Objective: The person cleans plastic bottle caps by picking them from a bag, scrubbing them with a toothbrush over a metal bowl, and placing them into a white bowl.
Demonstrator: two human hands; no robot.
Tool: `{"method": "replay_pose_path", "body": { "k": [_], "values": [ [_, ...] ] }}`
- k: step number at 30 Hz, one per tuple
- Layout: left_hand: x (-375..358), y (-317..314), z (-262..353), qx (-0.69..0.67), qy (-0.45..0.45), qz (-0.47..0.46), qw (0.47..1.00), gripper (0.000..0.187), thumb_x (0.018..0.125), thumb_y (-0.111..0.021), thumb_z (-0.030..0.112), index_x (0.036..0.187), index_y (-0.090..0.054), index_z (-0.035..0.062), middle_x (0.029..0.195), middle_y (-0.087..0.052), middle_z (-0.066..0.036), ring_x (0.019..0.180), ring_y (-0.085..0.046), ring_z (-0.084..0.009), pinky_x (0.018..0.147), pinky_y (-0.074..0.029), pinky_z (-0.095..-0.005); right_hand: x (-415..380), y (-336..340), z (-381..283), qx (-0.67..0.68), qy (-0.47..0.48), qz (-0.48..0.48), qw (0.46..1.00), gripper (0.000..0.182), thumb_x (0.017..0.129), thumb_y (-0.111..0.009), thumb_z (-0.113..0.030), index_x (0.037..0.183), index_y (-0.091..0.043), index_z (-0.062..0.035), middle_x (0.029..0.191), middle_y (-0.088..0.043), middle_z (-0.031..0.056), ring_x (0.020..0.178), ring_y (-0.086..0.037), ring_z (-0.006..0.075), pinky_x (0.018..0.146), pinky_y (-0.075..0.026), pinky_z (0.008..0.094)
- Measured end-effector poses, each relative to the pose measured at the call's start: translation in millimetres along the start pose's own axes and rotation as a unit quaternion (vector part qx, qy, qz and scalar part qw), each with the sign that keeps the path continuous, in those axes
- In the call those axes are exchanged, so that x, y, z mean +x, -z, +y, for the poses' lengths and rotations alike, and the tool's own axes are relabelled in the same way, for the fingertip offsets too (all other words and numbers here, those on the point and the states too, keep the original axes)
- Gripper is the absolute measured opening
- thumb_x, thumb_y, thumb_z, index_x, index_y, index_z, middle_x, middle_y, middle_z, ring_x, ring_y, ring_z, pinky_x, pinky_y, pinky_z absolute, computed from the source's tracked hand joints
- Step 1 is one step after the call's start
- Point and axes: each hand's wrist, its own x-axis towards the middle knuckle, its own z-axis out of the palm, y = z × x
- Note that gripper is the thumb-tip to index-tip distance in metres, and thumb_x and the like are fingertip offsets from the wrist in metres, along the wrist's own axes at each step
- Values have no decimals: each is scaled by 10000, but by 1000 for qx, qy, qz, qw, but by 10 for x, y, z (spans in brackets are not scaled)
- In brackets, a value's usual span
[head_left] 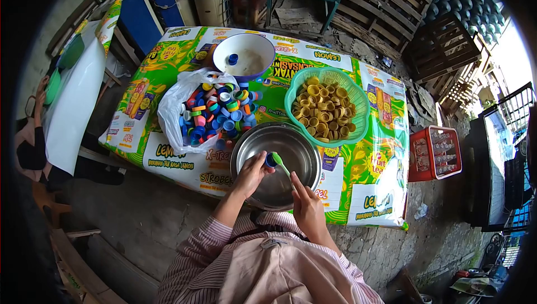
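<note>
Over a stainless steel basin (302,150), my left hand (249,176) pinches a dark blue bottle cap (271,160). My right hand (307,206) grips a light green toothbrush (282,165) by its handle, and the brush head is right at the cap's opening. Left of the basin, a white plastic bag (169,115) lies open with many mixed-colour caps (215,111) in and around it. A green plastic basket (358,99) of yellow-brown caps (324,108) stands to the basin's upper right. Behind the bag, a white enamel bowl (254,52) contains a blue cap (233,59).
A printed green and white cover (369,183) drapes the table. To its right on the floor stands a red crate of bottles (435,153). Wooden pallets (383,7) lean at the back. A person's hand (42,90) shows at the far left beside a green bowl (53,85).
</note>
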Motion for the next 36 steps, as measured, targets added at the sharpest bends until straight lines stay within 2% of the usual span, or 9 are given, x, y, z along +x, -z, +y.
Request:
{"method": "replay_pose_path", "body": {
  "k": [4,6,9,13,16,20,24,28,36],
  "values": [
    [-20,-100,24,11,-37,23,999,342,950,-401,278,1089,-545,1,958,-592,-74,833,-561,-135,765,-468,-293,-13,-67,30,34,-4,3,999,489,830,-514,-4,1295,-426,-127,769,-576,203,602,-561,352,545,-440,403],
    [-18,-63,21,76,-67,1,995,316,953,-396,265,1077,-550,19,981,-585,-76,882,-559,-142,776,-470,-300,18,1,14,31,-11,0,999,487,829,-511,2,1293,-427,-120,798,-584,211,630,-572,361,560,-448,397],
    [11,-46,5,11,-54,10,998,297,953,-398,251,1077,-544,25,1003,-578,-74,898,-557,-138,784,-473,-299,-6,-11,-36,38,-20,13,999,478,829,-507,5,1287,-431,-108,859,-595,225,688,-591,376,595,-462,381],
    [8,-94,55,65,-64,6,996,282,950,-408,244,1079,-538,30,1004,-576,-67,887,-558,-132,782,-477,-297,-1,-92,20,78,0,31,996,465,837,-508,-7,1285,-436,-108,821,-587,214,652,-580,357,583,-456,379],
    [18,-33,8,65,-53,15,996,281,949,-412,247,1077,-532,29,991,-576,-60,882,-560,-129,780,-480,-294,14,-70,60,9,-31,11,999,457,839,-508,-13,1281,-440,-108,830,-590,212,652,-578,356,582,-451,389],
    [14,-54,57,76,-46,22,996,263,946,-422,246,1062,-536,41,984,-572,-54,884,-563,-131,774,-482,-291,-44,-135,56,36,24,37,998,459,857,-509,-91,1298,-427,-190,700,-532,131,537,-543,315,478,-423,422],
    [8,-26,76,102,-14,-8,995,293,937,-442,290,1028,-541,31,945,-557,-35,851,-550,-100,777,-475,-255,-24,-97,59,-41,-6,44,998,459,855,-513,-95,1294,-432,-202,691,-519,116,519,-539,299,462,-427,409],
    [4,-10,65,66,-10,1,998,226,938,-442,246,1013,-543,58,979,-572,-53,893,-573,-145,793,-491,-300,-71,-140,53,-17,2,55,998,463,854,-514,-93,1296,-430,-202,688,-513,115,514,-535,297,461,-426,409],
    [-31,-84,106,85,6,4,996,236,937,-442,261,948,-552,53,885,-591,-60,798,-588,-143,777,-499,-305,-90,-180,97,-22,13,48,999,462,859,-505,-77,1302,-420,-175,690,-508,126,524,-525,297,475,-416,409]
  ]
}}
